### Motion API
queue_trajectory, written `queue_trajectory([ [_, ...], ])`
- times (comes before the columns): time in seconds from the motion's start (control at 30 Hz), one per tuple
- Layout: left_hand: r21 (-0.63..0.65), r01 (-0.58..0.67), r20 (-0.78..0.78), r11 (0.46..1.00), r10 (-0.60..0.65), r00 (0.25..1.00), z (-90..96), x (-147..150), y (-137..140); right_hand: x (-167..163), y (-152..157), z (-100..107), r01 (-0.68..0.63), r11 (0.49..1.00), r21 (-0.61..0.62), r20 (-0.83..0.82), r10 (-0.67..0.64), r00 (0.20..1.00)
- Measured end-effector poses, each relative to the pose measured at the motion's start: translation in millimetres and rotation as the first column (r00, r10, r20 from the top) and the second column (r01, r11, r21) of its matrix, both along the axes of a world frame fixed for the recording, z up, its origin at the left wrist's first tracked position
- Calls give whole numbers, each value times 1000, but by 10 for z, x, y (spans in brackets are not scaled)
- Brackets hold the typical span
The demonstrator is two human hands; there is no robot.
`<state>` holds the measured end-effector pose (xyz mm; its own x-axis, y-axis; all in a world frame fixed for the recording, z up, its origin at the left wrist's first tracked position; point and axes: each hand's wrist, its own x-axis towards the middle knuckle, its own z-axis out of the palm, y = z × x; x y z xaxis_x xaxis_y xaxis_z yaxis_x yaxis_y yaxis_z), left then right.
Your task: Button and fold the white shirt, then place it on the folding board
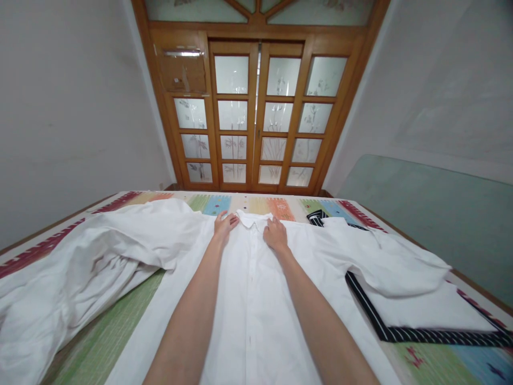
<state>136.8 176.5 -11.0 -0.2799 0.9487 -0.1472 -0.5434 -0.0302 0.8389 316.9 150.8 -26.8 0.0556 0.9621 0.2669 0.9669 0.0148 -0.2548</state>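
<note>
On a patterned cover [124, 313] lies the white shirt [251, 299]; left hand [225, 226] and right hand [276, 233], half-curled (grip unclear), are at its collar [253, 218], seemingly straightening it; the next move likely calls for even tension

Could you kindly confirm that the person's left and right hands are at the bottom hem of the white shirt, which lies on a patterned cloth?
Not quite: bottom hem is wrong. The head view shows the left hand and right hand at either side of the collar of the white shirt, which does lie on a patterned cloth.
</note>
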Motion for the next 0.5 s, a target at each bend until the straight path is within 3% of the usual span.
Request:
queue_trajectory([
  [0.33,-37,-24,-87,999,21,996,-42,105,50,7,1,8,-5,1000,11,-7,5,1000],
  [0.5,52,121,-2,991,-121,993,-83,91,56,14,16,-10,-3,1000,27,-11,3,1000],
])
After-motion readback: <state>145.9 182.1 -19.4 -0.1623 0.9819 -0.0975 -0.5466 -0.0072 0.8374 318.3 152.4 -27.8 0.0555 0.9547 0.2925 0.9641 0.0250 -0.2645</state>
